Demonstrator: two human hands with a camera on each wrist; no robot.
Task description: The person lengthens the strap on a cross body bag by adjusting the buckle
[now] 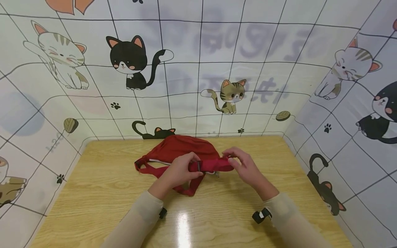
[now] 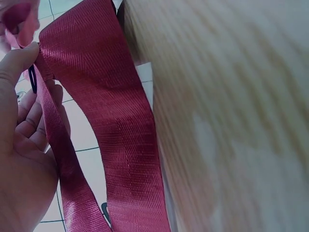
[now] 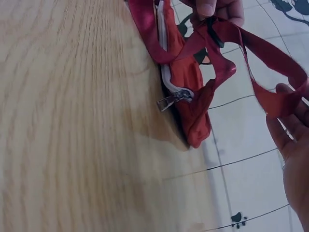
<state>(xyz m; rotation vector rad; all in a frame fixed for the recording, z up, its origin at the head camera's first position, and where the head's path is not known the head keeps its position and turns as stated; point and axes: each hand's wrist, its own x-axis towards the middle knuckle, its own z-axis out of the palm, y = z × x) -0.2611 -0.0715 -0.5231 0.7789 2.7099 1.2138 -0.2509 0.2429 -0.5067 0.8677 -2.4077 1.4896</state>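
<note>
A red waist bag (image 1: 186, 146) lies at the back of the table, its crimson webbing strap (image 1: 217, 165) lifted in front of it. My left hand (image 1: 180, 170) pinches the strap beside a black slider buckle (image 1: 199, 166); the left wrist view shows the thumb on the webbing by the slider (image 2: 33, 79). My right hand (image 1: 246, 168) holds the looped right end of the strap between thumb and fingers. In the right wrist view the loop (image 3: 277, 104) passes over those fingers. A metal zipper pull (image 3: 169, 101) hangs from the bag's white zipper (image 3: 163, 43).
The bag's left end carries a black buckle piece (image 1: 138, 163), and a slack strap loop (image 1: 190, 189) rests on the wooden table (image 1: 108, 199). A white cat-patterned sheet (image 1: 186, 75) rises behind the table and at both sides.
</note>
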